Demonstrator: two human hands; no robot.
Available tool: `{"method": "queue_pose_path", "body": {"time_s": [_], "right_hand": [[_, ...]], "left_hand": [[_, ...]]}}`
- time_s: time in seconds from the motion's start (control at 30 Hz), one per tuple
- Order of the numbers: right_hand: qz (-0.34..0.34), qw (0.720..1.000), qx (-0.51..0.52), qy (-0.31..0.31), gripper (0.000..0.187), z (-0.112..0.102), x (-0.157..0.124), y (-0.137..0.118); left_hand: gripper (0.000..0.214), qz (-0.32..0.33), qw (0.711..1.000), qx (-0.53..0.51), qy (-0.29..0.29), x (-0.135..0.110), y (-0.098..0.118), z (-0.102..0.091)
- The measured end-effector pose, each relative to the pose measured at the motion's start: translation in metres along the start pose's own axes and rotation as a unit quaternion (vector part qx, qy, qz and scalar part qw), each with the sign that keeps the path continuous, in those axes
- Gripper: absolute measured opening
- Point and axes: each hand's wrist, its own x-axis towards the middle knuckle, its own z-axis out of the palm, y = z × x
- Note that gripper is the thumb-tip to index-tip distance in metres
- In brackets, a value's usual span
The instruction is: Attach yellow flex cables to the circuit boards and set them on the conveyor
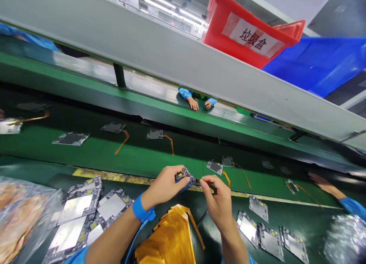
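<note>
My left hand [165, 186], with a blue wrist strap [140, 209] round its wrist, grips a small circuit board [185, 176] between thumb and fingers. Opposite it, my right hand [217, 198] pinches an orange flex cable [211, 186] at the board's right edge. Whether the cable's end is seated in the board is too small to tell. Below and between my hands lies a thick stack of orange flex cables [168, 239]. To the left are piled several circuit boards with silver shields [74, 208]; to the right lie several more boards [270, 240].
A green conveyor belt [85, 161] crosses ahead, carrying several boards, some with orange cables. Plastic bags [23, 218] sit at far left, bubble wrap [344, 237] at right. Co-workers' hands [193, 103] show opposite and at right [326, 184]. Overhead runs a grey shelf [160, 47] with a red bin [248, 31].
</note>
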Motion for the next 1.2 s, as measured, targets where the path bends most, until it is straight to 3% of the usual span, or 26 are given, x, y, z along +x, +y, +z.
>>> {"method": "queue_pose_path", "body": {"time_s": [0.77, 1.2], "right_hand": [[-0.012, 0.999, -0.024, -0.035, 0.013, 0.0033, -0.0019, 0.0026], [-0.010, 0.994, -0.037, -0.102, 0.015, -0.0025, -0.0006, 0.0051]], "left_hand": [[0.019, 0.017, 0.999, 0.020, -0.039, -0.0012, 0.0024, -0.0015], [0.019, 0.013, 0.996, 0.060, -0.070, -0.0011, 0.0011, -0.0041]]}}
